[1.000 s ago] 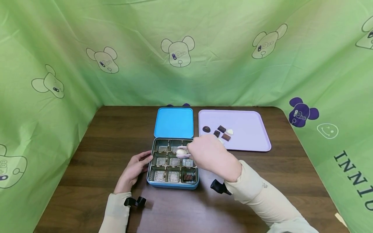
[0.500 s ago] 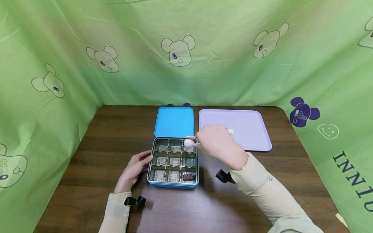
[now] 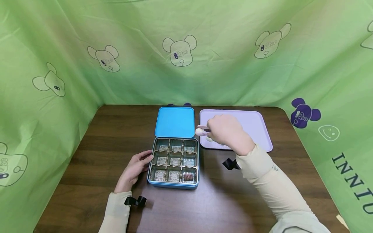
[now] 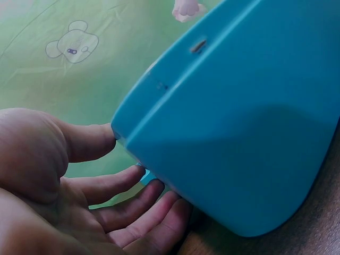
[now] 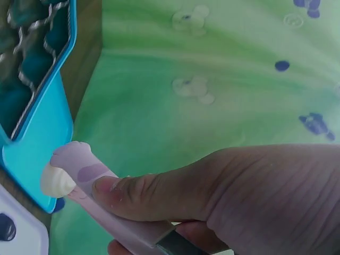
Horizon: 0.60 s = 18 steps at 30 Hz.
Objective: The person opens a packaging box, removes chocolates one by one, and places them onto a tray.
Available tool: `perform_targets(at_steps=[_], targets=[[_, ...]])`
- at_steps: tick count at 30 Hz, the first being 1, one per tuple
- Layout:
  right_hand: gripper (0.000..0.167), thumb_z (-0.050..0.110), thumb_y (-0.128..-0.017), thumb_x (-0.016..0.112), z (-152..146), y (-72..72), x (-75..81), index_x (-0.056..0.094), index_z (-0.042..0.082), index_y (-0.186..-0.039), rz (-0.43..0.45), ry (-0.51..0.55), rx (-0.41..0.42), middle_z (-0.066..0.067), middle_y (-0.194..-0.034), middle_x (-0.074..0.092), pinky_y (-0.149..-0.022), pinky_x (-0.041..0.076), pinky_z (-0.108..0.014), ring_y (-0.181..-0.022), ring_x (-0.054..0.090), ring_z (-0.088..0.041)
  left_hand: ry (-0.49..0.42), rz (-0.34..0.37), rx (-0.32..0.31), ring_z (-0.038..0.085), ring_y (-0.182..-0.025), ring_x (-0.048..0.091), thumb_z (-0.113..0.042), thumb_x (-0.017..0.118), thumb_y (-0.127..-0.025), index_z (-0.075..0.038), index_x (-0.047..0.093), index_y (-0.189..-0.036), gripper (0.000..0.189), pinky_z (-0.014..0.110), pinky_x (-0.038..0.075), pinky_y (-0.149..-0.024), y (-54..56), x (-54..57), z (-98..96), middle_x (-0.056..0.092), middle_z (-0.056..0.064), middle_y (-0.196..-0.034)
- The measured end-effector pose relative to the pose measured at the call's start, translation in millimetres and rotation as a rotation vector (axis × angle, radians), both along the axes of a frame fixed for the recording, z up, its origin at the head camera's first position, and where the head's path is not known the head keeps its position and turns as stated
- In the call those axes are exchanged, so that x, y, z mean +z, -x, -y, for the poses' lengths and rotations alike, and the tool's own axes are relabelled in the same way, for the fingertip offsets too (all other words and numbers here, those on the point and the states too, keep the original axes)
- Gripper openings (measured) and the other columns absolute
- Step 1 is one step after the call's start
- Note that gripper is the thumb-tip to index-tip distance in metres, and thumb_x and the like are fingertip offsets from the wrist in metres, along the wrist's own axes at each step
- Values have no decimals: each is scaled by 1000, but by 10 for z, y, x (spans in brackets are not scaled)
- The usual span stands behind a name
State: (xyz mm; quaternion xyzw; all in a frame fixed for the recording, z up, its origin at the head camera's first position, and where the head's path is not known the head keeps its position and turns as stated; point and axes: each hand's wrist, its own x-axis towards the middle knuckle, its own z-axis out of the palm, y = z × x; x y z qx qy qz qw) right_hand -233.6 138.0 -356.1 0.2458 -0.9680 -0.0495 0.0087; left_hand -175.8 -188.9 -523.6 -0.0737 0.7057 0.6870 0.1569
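In the head view my right hand (image 3: 225, 131) grips pale pink tongs (image 5: 125, 218), whose tips hold a white shell-like chocolate (image 5: 57, 180). They hover by the left edge of a lilac tray (image 3: 250, 123). My left hand (image 3: 135, 168) rests its thumb and fingertips against the left side of a blue tin (image 3: 173, 185), seen close in the left wrist view. The tin's insert has several compartments; a brown chocolate (image 3: 188, 177) lies in the front right one. A dark round chocolate (image 5: 6, 227) sits on the tray; my right hand hides much of what lies there.
A blue lid (image 3: 175, 122) lies flat behind the tin, next to the tray. The brown wooden table (image 3: 110, 136) reaches back to a green printed cloth (image 3: 140, 81). Black wrist mounts (image 3: 135, 201) stick out from both sleeves.
My right hand has moved right and away from me, from above the tin to the tray's left edge, carrying the white chocolate in the tongs. My left hand has stayed against the tin.
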Motion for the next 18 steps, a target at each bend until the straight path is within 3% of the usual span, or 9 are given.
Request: perform_targets(at_steps=[8, 18], targets=[[28, 33, -91, 72, -218, 275, -57, 66, 16, -68, 41, 14, -71, 0, -58, 57, -53, 47, -42, -57, 56, -23, 1, -1, 2, 14, -96, 65, -13, 54, -105, 4, 46, -147, 46, 29, 55, -78, -6, 7, 2, 60, 25, -129], [22, 33, -86, 75, -426, 525, -161, 70, 16, -75, 17, 67, -137, -6, -72, 62, -56, 48, -49, -64, 59, -30, 8, -1, 6, 16, -99, 64, -13, 55, -105, 4, 47, -146, 46, 29, 54, -79, 7, 4, -1, 60, 24, -130]])
